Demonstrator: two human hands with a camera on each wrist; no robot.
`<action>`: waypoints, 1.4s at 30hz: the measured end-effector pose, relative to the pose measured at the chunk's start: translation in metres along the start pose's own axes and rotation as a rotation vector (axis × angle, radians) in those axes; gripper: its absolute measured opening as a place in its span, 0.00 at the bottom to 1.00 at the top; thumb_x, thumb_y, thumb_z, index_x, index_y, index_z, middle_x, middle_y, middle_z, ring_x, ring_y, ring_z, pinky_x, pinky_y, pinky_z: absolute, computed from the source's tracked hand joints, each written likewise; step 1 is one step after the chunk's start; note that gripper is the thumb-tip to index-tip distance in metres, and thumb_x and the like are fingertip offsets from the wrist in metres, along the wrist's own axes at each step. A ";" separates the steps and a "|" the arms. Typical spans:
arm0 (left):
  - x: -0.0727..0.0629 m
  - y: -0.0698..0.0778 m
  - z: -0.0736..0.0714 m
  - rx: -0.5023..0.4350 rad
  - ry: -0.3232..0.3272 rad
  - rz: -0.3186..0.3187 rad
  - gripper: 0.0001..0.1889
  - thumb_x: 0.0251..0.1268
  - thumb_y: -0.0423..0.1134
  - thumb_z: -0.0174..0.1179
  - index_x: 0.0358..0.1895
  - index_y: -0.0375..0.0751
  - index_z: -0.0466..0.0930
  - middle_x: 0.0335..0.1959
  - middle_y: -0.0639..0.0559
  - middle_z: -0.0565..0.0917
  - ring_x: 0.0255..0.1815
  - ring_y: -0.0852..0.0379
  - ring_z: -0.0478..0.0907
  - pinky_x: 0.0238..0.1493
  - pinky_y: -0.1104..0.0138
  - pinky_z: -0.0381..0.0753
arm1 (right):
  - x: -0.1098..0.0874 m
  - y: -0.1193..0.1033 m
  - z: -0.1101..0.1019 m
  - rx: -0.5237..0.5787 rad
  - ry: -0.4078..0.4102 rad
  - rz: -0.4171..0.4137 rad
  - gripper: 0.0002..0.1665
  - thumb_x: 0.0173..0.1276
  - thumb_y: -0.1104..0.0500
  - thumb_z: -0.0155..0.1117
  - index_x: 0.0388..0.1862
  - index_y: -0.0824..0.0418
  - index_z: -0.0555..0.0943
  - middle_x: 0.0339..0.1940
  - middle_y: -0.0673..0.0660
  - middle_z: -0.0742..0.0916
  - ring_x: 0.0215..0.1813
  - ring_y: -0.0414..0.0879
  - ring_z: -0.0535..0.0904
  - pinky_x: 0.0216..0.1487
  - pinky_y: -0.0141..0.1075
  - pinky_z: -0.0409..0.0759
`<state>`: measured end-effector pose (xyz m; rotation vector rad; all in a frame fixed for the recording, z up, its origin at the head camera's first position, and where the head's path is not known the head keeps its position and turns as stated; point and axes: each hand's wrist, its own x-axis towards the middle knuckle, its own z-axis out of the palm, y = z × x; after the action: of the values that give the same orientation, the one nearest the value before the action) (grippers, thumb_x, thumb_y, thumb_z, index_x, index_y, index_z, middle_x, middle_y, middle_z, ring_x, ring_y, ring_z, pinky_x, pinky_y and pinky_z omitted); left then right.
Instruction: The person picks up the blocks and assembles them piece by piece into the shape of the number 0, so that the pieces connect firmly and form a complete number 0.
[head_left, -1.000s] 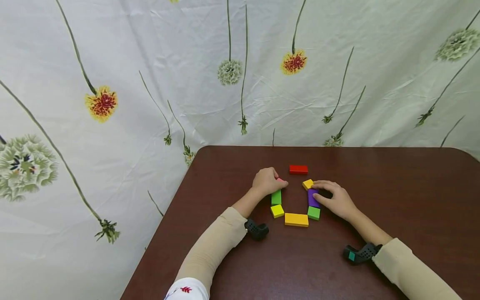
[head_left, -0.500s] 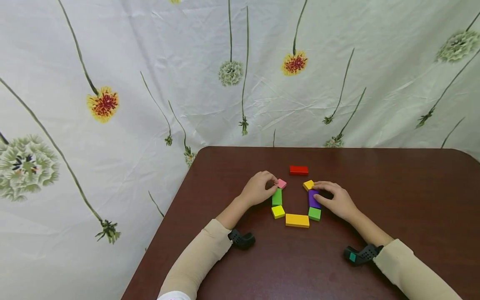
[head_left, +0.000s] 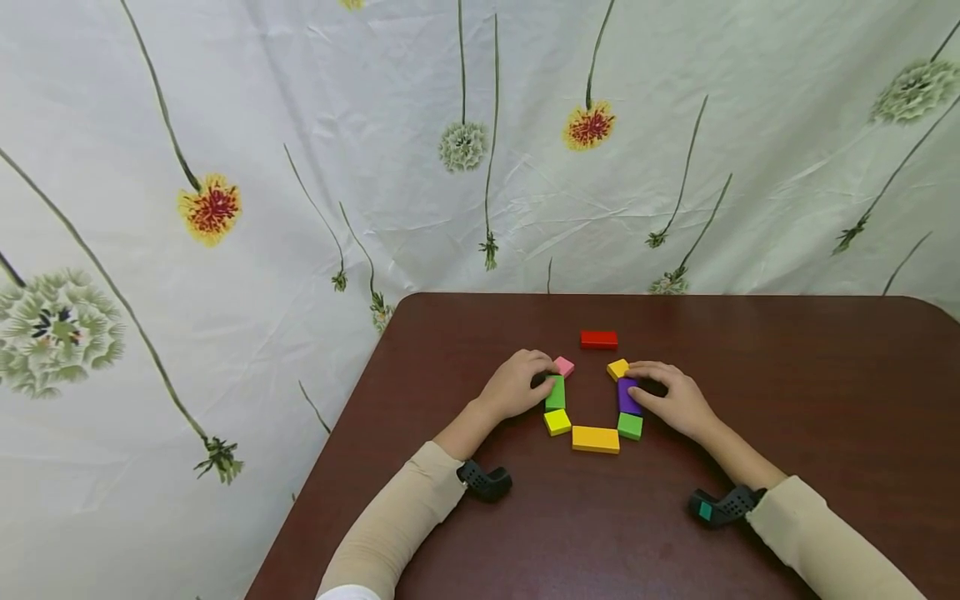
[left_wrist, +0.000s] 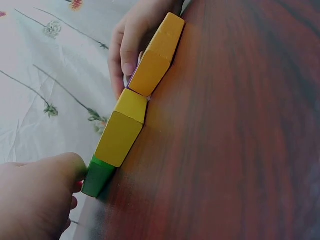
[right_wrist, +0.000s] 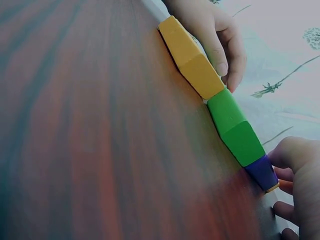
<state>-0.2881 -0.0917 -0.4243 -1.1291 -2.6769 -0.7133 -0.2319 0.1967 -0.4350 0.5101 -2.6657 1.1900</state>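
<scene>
My left hand (head_left: 517,385) lies beside the left column of blocks, its fingers loosely bent. Its thumb touches the long green block (head_left: 555,394), and its index finger reaches close to the small pink block (head_left: 564,367). Across from it, my right hand (head_left: 675,398) has its thumb against the purple block (head_left: 628,397) and its index finger at the small orange-yellow block (head_left: 618,369). Neither hand lifts anything. A yellow block (head_left: 557,422), a long orange block (head_left: 596,439) and a short green block (head_left: 630,426) make up the near side.
Apart from the others, a red block (head_left: 598,340) lies beyond the open far side of the arrangement. All rest on a dark brown table (head_left: 795,400). A flower-printed cloth (head_left: 375,125) hangs behind the table's far edge.
My left hand has drawn back from the pink block to the left and nearer, uncovering it, and its thumb now touches the long green block. The right hand has stayed in place.
</scene>
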 end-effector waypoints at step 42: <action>-0.001 -0.002 0.003 -0.048 -0.006 -0.049 0.12 0.69 0.39 0.59 0.51 0.42 0.83 0.51 0.52 0.82 0.54 0.54 0.74 0.60 0.65 0.71 | 0.108 -0.005 0.012 -0.276 -0.214 0.130 0.23 0.67 0.61 0.63 0.59 0.69 0.78 0.56 0.70 0.80 0.51 0.61 0.72 0.51 0.53 0.73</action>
<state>-0.2889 -0.0923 -0.4277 -1.0822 -2.7152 -0.7872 -0.3299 0.1591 -0.4070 0.4455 -3.0222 0.8147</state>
